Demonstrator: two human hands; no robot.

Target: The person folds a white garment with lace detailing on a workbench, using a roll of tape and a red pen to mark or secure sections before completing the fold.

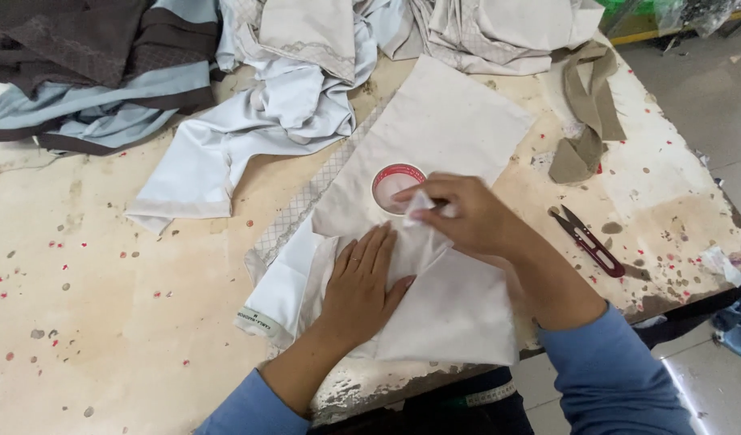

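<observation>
The worn, paint-flecked surface carries everything, and the cream fabric piece spread across its middle serves as the landmark; it lies flat and angled, which leaves its near end within easy reach of both hands. Beyond the cream piece, heaps of pale blue and beige garments sit bunched at the far edge, and further left of it lies a brown and light-blue pile; these seem pushed back to keep the working patch open. Right of the cream piece a tan fabric strip lies crumpled. On the cream piece's near end rests a folded white cloth; the left hand presses it flat, fingers together and extended, apparently to hold it from sliding. The right hand hovers over the same cloth, its fingers pinched shut on a raised corner of the white cloth, lifting it clear. Just beyond that pinch, on the cream piece, sits a roll of tape with a red rim. Right of the cream piece lie dark red thread snips, close to the right hand.
</observation>
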